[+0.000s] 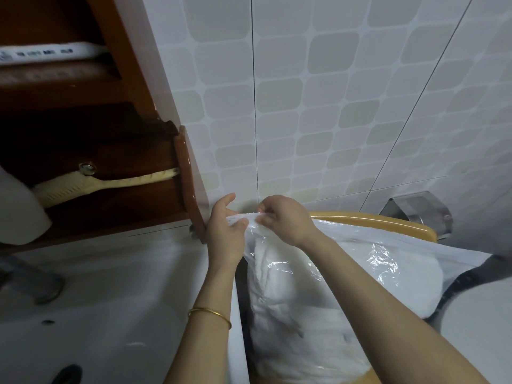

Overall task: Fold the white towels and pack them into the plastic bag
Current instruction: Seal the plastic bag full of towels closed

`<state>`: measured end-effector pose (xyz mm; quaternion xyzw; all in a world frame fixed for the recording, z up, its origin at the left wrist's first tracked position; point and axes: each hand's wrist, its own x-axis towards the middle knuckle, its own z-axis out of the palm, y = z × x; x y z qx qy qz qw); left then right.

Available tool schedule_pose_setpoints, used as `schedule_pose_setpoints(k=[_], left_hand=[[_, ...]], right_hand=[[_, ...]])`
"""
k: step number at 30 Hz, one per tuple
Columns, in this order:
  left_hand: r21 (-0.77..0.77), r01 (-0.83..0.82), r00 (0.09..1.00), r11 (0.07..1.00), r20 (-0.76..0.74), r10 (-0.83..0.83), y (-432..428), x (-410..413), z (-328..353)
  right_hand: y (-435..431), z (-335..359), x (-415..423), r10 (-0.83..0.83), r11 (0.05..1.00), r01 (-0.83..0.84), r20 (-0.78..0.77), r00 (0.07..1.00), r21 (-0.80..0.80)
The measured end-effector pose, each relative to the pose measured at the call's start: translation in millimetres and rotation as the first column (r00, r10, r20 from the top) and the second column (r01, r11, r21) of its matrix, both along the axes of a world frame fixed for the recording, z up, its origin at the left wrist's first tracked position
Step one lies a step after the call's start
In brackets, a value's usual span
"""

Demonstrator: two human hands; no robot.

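Note:
A clear plastic bag lies in the middle and right of the head view, stuffed with folded white towels that show through the film. The bag rests on a yellow wooden surface. My left hand pinches the bag's gathered top edge from the left, thumb and fingers closed on the film. Just beside it, my right hand pinches the same top edge with curled fingertips. A gold bangle circles my left wrist.
A white washbasin fills the lower left, with a faucet at its far left. Above it is a dark wooden shelf unit holding a cream cloth and a white roll. A metal tissue holder hangs on the tiled wall.

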<state>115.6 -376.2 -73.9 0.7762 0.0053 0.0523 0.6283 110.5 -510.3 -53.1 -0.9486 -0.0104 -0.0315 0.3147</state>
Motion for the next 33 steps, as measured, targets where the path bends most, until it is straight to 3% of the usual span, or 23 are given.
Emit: schedule_pose_setpoints(k=[12,20,33], left_hand=[[0.071,-0.017,0.999,0.997,0.03,0.015,4,-7,1],[0.089,-0.069,0.997,0.994,0.051,0.065,-2,-8,4],[0.161,-0.084,0.996,0.983,0.044,0.078,-5,-4,-5]], right_hand=[[7,-7,0,-0.034,0.99,0.041,0.057,0.998,-0.136],[6,1,1,0.016,0.998,-0.015,0.01,1.0,-0.056],[15,1,6,0.044,0.987,-0.045,-0.016,0.999,-0.153]])
